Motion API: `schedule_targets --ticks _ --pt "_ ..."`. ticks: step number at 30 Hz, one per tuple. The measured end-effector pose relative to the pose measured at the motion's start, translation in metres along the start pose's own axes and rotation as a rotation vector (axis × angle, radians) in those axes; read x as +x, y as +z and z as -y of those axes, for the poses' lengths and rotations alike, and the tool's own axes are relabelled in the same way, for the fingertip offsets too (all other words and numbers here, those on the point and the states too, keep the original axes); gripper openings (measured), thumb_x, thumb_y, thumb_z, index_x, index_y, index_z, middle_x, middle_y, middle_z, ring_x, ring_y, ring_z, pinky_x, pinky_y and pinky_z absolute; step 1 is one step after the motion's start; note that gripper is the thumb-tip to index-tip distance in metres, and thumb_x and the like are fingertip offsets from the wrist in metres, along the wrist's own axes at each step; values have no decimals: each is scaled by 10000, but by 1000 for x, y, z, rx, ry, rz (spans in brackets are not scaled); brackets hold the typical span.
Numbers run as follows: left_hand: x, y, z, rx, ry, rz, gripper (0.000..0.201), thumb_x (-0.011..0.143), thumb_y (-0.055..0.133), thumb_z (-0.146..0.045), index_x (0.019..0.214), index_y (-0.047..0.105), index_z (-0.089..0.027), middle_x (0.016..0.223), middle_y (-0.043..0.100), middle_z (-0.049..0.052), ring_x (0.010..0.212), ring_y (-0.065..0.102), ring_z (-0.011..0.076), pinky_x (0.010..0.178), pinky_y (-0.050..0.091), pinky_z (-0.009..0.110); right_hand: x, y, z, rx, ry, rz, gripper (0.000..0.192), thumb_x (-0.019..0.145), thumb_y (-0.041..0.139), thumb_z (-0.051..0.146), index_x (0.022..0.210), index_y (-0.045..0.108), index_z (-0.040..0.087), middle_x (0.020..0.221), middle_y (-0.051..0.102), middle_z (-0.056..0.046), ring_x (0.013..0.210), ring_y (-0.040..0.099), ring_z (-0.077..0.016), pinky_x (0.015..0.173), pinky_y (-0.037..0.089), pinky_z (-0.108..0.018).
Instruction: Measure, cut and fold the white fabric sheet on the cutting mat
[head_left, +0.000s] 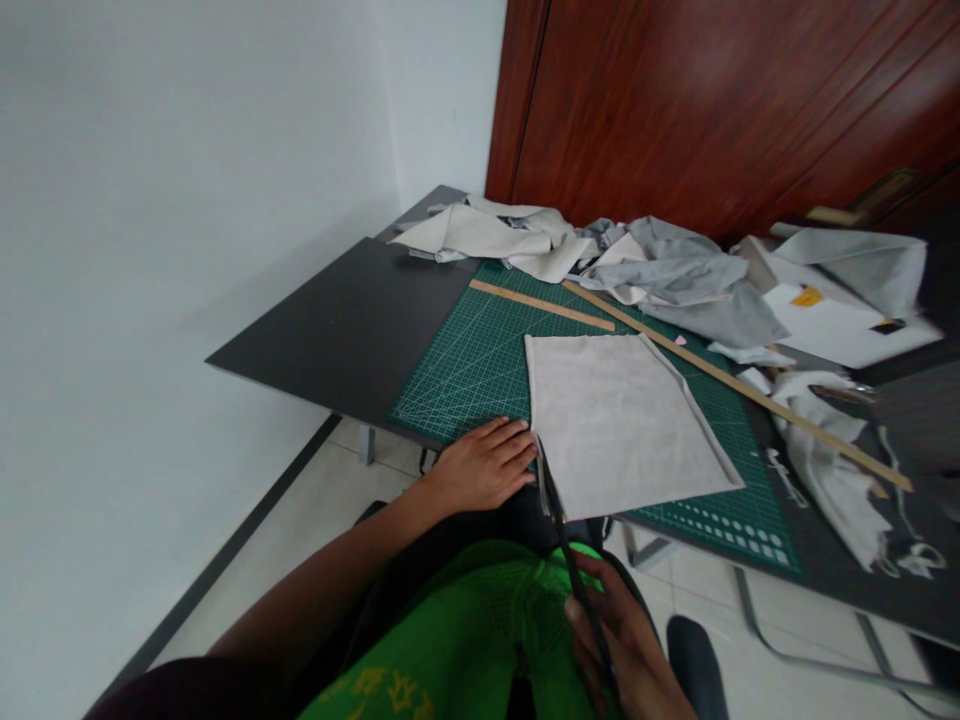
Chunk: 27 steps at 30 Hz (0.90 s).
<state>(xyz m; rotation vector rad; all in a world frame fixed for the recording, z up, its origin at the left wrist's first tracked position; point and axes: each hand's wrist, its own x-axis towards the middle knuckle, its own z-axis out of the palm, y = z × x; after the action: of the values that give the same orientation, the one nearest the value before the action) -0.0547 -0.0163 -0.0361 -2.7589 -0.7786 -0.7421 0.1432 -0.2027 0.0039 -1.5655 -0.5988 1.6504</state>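
Note:
A pale grey piece of fabric point(619, 425) with folded edges lies on the green cutting mat point(457, 370), its near edge reaching past the front of the mat. My left hand point(487, 465) rests flat at the fabric's lower left edge, fingers stretched out, fingertips touching it. Close to my body, my right hand point(626, 640) is wrapped round long dark scissors point(562, 535). Their blades point away from me along the left edge of the fabric, where a narrow strip hangs beside them. Whether the blades are apart is hard to see.
A short wooden ruler point(541, 305) and a long one point(720, 378) lie on the mat. Crumpled fabric point(495, 232) is heaped at the back of the dark table point(322, 330). On the right are a white box point(832, 320), fabric scraps point(825, 460) and string.

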Motion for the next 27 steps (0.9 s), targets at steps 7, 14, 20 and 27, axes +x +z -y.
schedule_targets --ticks 7,14,20,27 --pt "-2 3 0 22 -1 -12 394 1049 518 -417 1250 718 -144 1345 708 89 1313 617 265 1172 440 437 -3 1 4 3 29 -23 720 717 830 662 1293 583 309 1099 750 -72 706 702 -196 585 526 -300" --pt "-2 3 1 23 5 -9 403 1042 525 -427 1254 715 -142 1339 710 99 1302 627 268 1165 448 446 -5 4 9 41 19 -27 765 692 848 663 1303 568 299 1135 751 -90 817 733 -221 629 553 -297" --pt "-2 5 1 33 7 -33 390 1038 533 -424 1242 721 -150 1331 716 87 1297 631 264 1162 451 438 -5 3 11 -32 29 1 738 728 821 672 1301 565 285 994 755 -44 459 527 -78 467 457 -245" --pt "-2 3 0 25 8 -28 388 1038 536 -420 1234 721 -140 1331 713 101 1296 628 269 1160 450 437 -3 2 11 -138 -3 17 754 731 800 705 1293 549 268 688 627 52 393 421 -57 377 304 -186"
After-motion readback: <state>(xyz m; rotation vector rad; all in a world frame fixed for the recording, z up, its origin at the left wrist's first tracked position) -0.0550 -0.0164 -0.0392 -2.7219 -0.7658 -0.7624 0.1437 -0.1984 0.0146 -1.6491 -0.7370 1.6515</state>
